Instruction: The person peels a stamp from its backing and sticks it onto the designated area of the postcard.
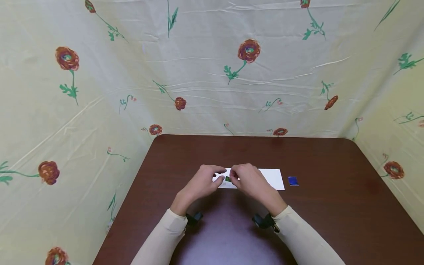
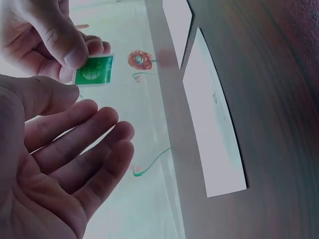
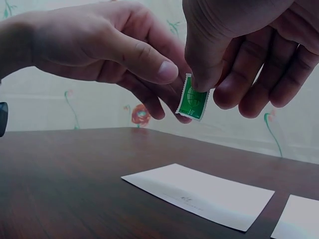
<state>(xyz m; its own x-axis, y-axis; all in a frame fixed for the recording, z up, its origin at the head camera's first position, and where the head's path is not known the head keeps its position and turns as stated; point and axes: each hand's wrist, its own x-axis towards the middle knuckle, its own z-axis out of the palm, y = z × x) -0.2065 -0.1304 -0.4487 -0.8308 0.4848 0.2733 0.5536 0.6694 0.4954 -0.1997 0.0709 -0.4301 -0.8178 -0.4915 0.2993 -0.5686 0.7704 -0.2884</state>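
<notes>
A: From the head view, where is the postage stamp (image 1: 228,179)?

B: Between the two hands, held in the air just above the white envelope (image 1: 271,178) on the dark brown counter (image 1: 318,162). The right hand (image 1: 249,179) seems to have it; the left hand (image 1: 206,181) sits close beside. A small blue stamp (image 1: 293,180) lies on the counter just past the envelope's right end.

A: And the left wrist view?

B: There the left hand (image 2: 60,164) is released, palm up, fingers relaxed and spread under the green stamp (image 2: 94,69). It touches nothing I can see. The right hand (image 2: 45,37) pinches the stamp's upper edge between thumb and fingertip, likely to keep the face and the gummed back free. The envelope (image 2: 214,129) lies flat below, with a second white sheet (image 2: 177,22) beyond it.

A: The right wrist view?

B: The right hand's (image 3: 239,55) grip is a fine pinch on the top edge, so the stamp (image 3: 193,103) hangs upright and clear of the envelope (image 3: 204,195). The left hand (image 3: 104,50) hovers beside it, thumb tip near but apart.

A: How does the stamp look?

B: Small, green, with a white perforated border, a rounded design and small print at the bottom.
</notes>
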